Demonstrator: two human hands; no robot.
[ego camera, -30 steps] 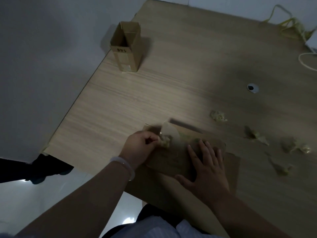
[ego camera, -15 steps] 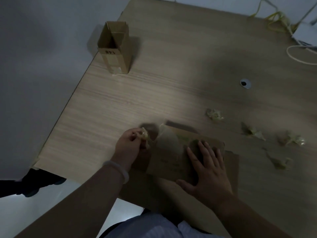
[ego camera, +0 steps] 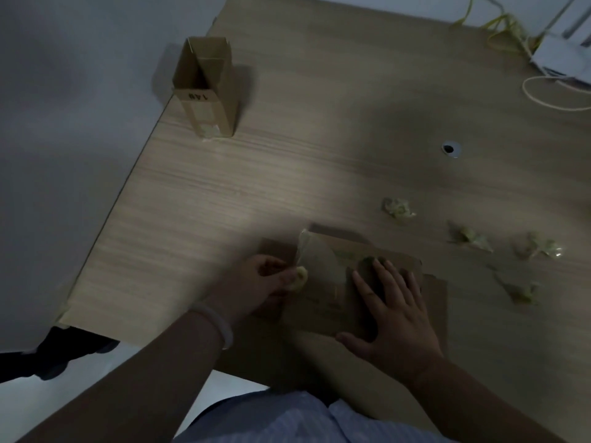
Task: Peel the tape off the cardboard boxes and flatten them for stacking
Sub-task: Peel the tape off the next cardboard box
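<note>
Pressing down on the flattened cardboard box [ego camera: 319,311], the right hand [ego camera: 396,318] is lying flat with its fingers straight and spread, the fingertips reaching toward the box's far edge. The box is lying near the desk's [ego camera: 287,174] near edge, and it is resting on a second, darker cardboard sheet [ego camera: 435,302] that is showing past its right side. The left hand [ego camera: 259,282] is sitting at the box's left edge with its fingers curled, pinching a bunched-up end of tape [ego camera: 299,279]. From that bunch a thin translucent strip is running up to the box's far left corner, so the tape is hanging partly free of the cardboard. A pale bracelet [ego camera: 214,324] is circling the left wrist.

An upright cardboard box [ego camera: 208,91] is standing at the desk's far left edge with its top flaps open and a strip of tape showing near its base. Four crumpled tape wads [ego camera: 398,208] are lying scattered toward the right edge, well apart from the hands. A round cable hole [ego camera: 451,148] is sitting beyond them, and yellow cables [ego camera: 508,27] are trailing at the far right corner beside a white device [ego camera: 563,55].
</note>
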